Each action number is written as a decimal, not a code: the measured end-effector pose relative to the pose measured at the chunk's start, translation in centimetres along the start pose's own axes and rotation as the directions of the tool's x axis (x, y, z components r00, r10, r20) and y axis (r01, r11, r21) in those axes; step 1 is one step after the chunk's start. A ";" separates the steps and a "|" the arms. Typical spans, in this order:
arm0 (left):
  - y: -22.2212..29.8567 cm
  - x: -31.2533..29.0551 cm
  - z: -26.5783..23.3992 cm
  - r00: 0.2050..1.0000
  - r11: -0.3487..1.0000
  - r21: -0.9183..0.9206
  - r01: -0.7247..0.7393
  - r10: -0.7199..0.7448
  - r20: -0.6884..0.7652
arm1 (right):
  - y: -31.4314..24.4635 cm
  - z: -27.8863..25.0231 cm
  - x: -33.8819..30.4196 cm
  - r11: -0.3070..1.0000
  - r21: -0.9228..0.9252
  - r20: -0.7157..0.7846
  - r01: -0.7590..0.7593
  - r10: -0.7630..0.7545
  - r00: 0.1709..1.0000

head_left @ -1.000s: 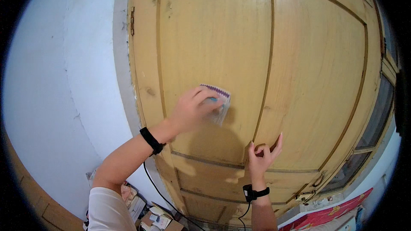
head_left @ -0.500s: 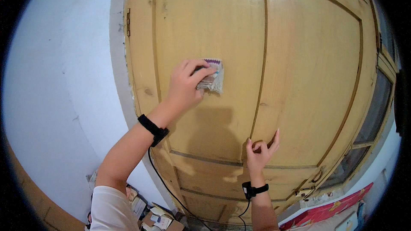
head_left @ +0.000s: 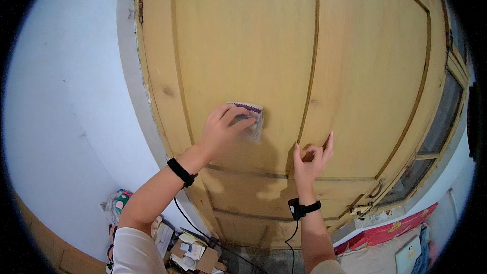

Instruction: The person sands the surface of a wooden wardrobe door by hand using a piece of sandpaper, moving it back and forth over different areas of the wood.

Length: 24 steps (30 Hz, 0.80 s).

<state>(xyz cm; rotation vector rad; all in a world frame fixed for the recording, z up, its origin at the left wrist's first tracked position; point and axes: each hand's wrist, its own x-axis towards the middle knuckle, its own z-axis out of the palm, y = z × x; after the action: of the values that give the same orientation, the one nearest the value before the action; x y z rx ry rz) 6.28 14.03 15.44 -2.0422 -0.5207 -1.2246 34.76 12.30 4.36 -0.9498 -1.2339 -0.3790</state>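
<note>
My left hand (head_left: 223, 129) presses a folded, greyish-white cloth (head_left: 257, 116) with a purple zigzag edge against the yellow wooden door (head_left: 243, 40). Its fingers curl over the cloth and partly hide it. Lower and to the right, my right hand (head_left: 310, 168) is held up close to the door with nothing in it. The thumb and one finger point upward and apart, while the other fingers bend inward. Whether its fingertips touch the wood, I cannot tell.
A white wall (head_left: 71, 91) runs along the left. Papers and an opened cardboard box (head_left: 208, 261) lie at the lower left. The door's metal latch (head_left: 361, 208) is at lower right, beside a red patterned cloth (head_left: 385, 228). Black cables (head_left: 203, 234) hang from both wristbands.
My left hand has slid the cloth down the door. The view has tilted lower, showing more of the floor clutter. My right hand keeps about the same place against the door.
</note>
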 end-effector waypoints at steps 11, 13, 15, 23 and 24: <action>1.9 -2.2 0.0 0.997 0.998 -0.014 0.053 -0.052 0.058 | -3.7 0.0 8.8 0.988 -0.072 -0.106 0.136 -0.143 0.984; 2.2 -2.2 0.1 0.997 0.999 0.003 0.052 -0.052 0.054 | -3.4 0.2 9.2 0.979 -0.134 -0.098 0.152 -0.166 0.981; 2.3 -1.6 -0.1 0.998 0.999 0.001 0.053 -0.053 0.016 | -3.2 0.5 9.1 0.973 -0.161 -0.107 0.165 -0.184 0.977; -0.4 1.8 -1.1 0.992 0.994 -0.098 0.044 -0.055 -0.110 | -2.7 1.8 8.5 0.968 -0.150 -0.209 0.201 -0.230 0.950; -0.5 2.0 -1.0 0.993 0.993 -0.093 0.072 -0.080 -0.086 | -2.5 1.9 8.5 0.968 -0.154 -0.203 0.201 -0.230 0.952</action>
<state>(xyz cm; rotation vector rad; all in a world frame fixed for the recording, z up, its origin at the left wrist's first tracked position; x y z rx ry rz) 6.29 13.58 17.72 -2.0471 -0.5131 -1.4005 34.67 14.33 13.20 -0.8604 -1.1214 -0.7279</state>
